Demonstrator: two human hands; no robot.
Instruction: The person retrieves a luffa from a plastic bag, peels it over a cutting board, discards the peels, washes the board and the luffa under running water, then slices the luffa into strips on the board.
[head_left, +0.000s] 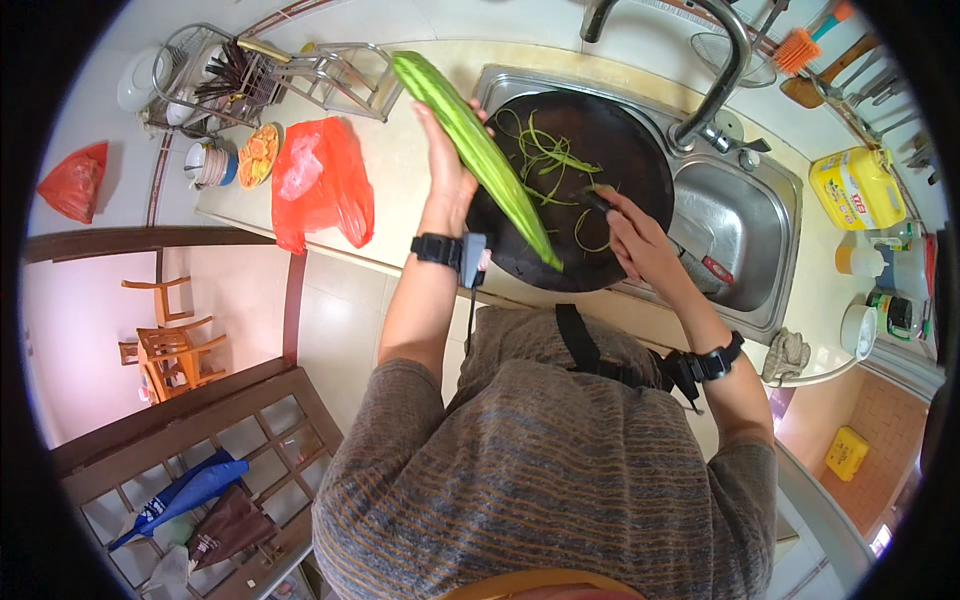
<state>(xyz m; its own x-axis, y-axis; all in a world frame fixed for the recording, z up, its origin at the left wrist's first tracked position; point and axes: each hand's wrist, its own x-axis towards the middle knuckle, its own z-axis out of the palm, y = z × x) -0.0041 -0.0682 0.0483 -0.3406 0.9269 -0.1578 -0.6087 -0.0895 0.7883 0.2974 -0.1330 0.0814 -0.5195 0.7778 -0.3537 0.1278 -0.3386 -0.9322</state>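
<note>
My left hand (446, 161) grips a long ridged green gourd (476, 146) that slants down to the right over a large round dark board (634, 142). Pale green streaks run along the gourd's skin. In my right hand (637, 244) is a peeler (598, 199) with a dark handle; its head is small and hard to make out, and it stands apart from the gourd. Thin curled green peelings (551, 154) lie on the board. The board rests over the left part of the steel sink (789, 217).
A faucet (709, 120) arches over the sink. Left on the counter are a red plastic bag (322, 184), a plate of orange pieces (259, 155) and a metal rack (337, 79). A yellow jug (857, 187) and a grey cloth (786, 356) are on the right. A red-marked tool (716, 268) lies in the basin.
</note>
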